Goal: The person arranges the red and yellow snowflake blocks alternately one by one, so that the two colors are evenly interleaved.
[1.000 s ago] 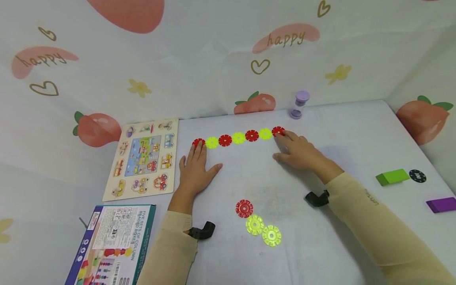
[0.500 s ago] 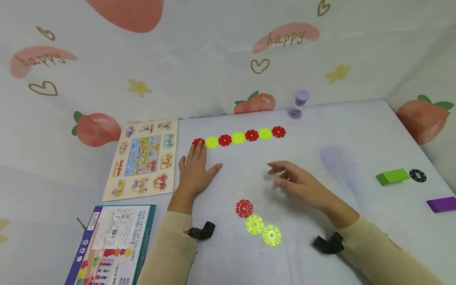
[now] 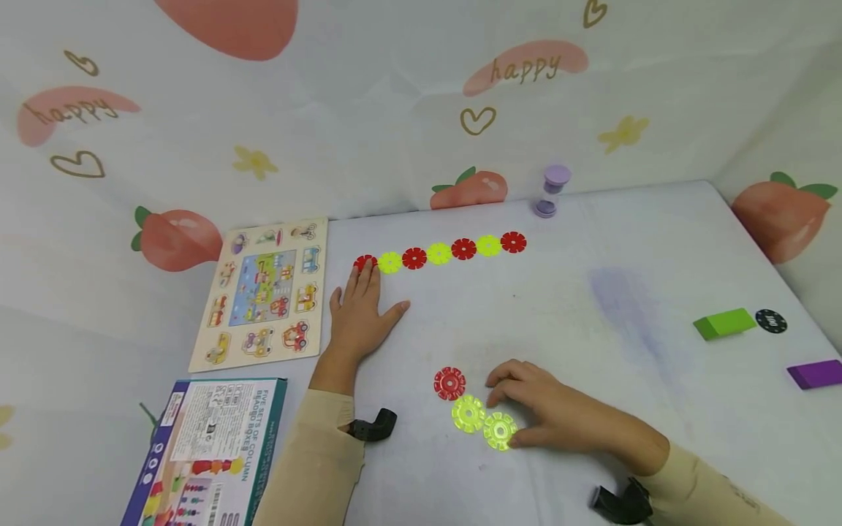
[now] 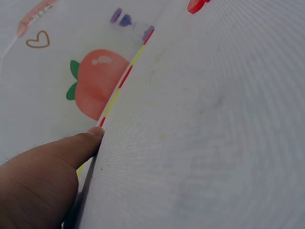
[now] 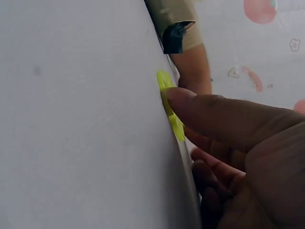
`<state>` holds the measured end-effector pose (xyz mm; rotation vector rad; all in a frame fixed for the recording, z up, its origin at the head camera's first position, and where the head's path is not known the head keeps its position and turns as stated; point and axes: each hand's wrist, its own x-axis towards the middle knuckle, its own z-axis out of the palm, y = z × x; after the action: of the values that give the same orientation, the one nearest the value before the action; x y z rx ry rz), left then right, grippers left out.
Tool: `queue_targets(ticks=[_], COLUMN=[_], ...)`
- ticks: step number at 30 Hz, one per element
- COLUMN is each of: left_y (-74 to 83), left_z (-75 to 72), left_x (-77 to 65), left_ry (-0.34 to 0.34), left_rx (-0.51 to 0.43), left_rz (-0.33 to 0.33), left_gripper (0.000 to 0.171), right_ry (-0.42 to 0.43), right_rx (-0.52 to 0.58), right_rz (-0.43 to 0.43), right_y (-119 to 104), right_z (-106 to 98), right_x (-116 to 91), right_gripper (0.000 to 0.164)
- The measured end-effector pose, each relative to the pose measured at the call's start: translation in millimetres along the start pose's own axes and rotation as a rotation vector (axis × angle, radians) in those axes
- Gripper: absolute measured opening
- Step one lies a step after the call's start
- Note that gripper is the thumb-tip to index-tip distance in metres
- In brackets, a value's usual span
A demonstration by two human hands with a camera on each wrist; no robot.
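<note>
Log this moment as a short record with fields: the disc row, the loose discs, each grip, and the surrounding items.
Disc row: seven discs, alternating red and yellow, red at both ends
Loose: one red disc, two yellow discs
Left grip: fingers resting on the row's leftmost red disc
Right grip: thumb at the edge of the right loose yellow disc; not lifted
Far edge: purple hourglass
Left side: puzzle board, printed box
Right side: green block, purple block, black chip
</note>
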<state>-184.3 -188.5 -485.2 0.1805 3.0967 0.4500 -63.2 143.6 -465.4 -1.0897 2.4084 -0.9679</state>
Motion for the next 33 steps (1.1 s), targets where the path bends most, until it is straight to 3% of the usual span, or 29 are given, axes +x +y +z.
queue_targets(ticks=[4,10,14,16,20,23,27,29,33], left_y=[-0.6,-0.9,-0.8,-0.9,-0.8,-0.8,-0.7,-0.6,-0.7], left_z=[0.9,1.1,0.8,0.7,0.7,0.7,0.2,-0.1,0.0], left_x=[0.1,0.3,0.5,0.5,0.2,-0.1,-0.7,-0.9,-1.2], left_ry=[-0.001,0.006,0.012,0.014,0.013,0.010,0.011,0.012,0.010], left_rx=[0.001,0.004,0.003,0.004,0.005,0.002,0.001,0.002,0.005], left_rz=[0.000,0.007,0.011,0.012,0.011,0.009,0.007,0.006,0.005], left_gripper=[0.095,0.095,0.095,0.095,0.094,0.094,0.094,0.094,0.095], right_ry=[-0.006,0.001,-0.024,-0.039,-0.043,0.005,0.145,0.227,0.411], right_rx=[0.011,-0.048,-0.055,-0.022,0.164,0.287,0.317,0.330,0.394], right_rz=[0.011,0.010,0.035,0.052,0.075,0.032,0.020,0.082,0.287], right_y=[1.5,-0.6,-3.9,-4.5,-2.5,4.3,21.3,32.2,51.8], right_z=[-1.9,-2.9,-5.1,-7.1,-15.3,-24.2,-40.1,-50.5,-75.4], right_x=[-1.3,-1.4,-0.5,-0.2,-0.1,0.6,5.3,8.8,15.4], right_gripper=[0.033,0.042,0.037,0.035,0.024,0.017,0.024,0.026,0.029])
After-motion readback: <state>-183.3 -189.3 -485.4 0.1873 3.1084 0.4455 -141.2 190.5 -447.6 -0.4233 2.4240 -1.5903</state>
